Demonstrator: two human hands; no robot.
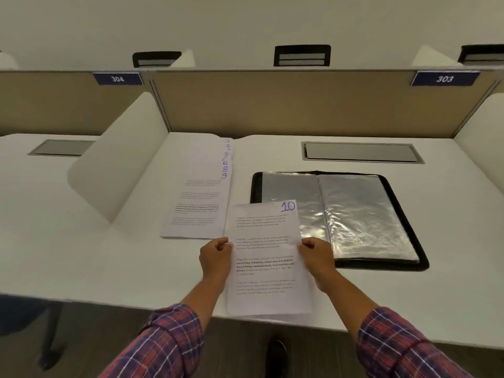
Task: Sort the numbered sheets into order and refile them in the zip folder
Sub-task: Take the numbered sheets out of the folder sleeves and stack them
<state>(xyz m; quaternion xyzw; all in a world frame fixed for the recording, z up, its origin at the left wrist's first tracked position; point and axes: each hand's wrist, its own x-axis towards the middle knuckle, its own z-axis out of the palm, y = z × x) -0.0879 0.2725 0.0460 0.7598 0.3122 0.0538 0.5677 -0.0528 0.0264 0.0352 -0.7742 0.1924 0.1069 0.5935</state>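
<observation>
A printed sheet marked "10" (266, 257) in blue at its top right corner is held above the desk's front edge. My left hand (214, 259) pinches its left edge and my right hand (317, 257) pinches its right edge. To the left lies a fanned stack of sheets (200, 192), with handwritten blue numbers showing along their staggered right edges. The black zip folder (354, 214) lies open on the right, its clear plastic sleeves facing up. The top corner of sheet 10 overlaps the folder's near left part.
The white desk (109, 255) has a curved white divider (117, 159) on the left and a beige partition (300, 105) at the back. A grey cable hatch (360, 152) sits behind the folder. Labels read 304 and 303. A dark shoe (276, 353) shows below the desk edge.
</observation>
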